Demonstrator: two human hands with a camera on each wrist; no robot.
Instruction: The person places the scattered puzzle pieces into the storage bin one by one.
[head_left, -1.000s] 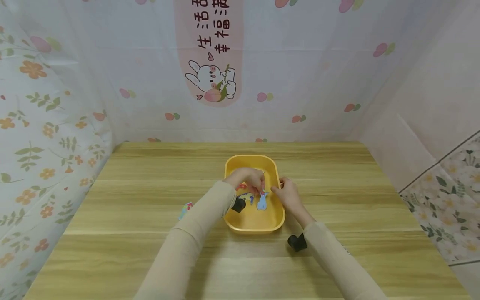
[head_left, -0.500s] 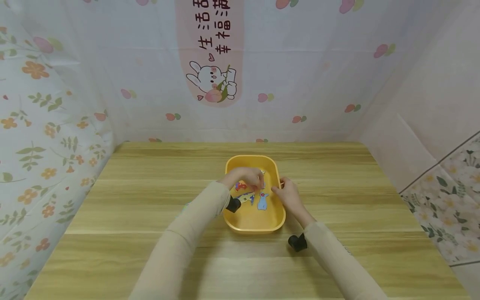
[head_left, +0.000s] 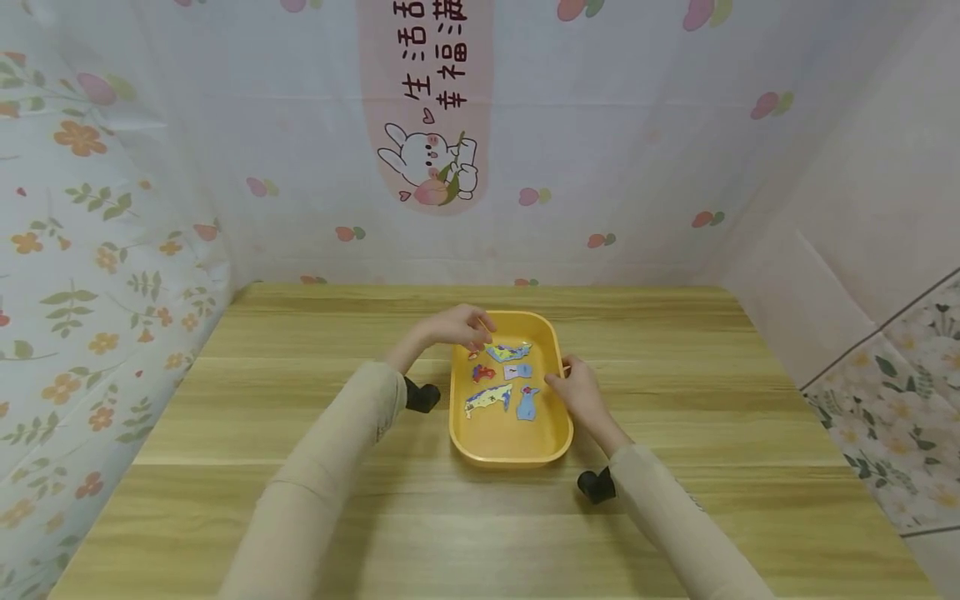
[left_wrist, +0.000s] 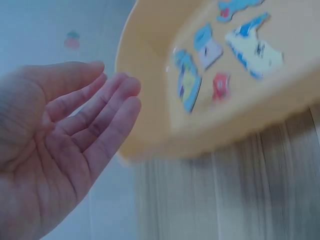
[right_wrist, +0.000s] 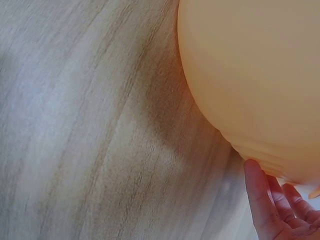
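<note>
My left hand (head_left: 459,327) is over the far left corner of the yellow plastic tray (head_left: 510,446), its fingers relaxed and holding nothing. Several flat printed puzzle-like pieces lie inside: a blue animal-shaped piece (head_left: 527,405), a cream-and-blue piece (head_left: 487,400), a red piece (head_left: 483,374), a pink-and-blue piece (head_left: 517,372) and a blue-yellow piece (head_left: 510,352). At the tray's right side, my right hand (head_left: 580,392) holds the rim, thumb at the top edge, fingers along the outer wall. In the right wrist view, the right-hand fingers (right_wrist: 262,205) meet the outer wall; part of that hand is out of frame.
The tray stands on a wood-grain table (head_left: 315,333). Behind it hangs a white patterned cloth (head_left: 600,167), with a floral cloth (head_left: 90,333) on the left. Black wrist mounts (head_left: 423,397) sit by both sleeves.
My left hand has moved left and away from the tray's middle, its fingers loosening and uncovering several pieces. The left forearm now covers where a coloured item showed on the table. My right hand stays put.
</note>
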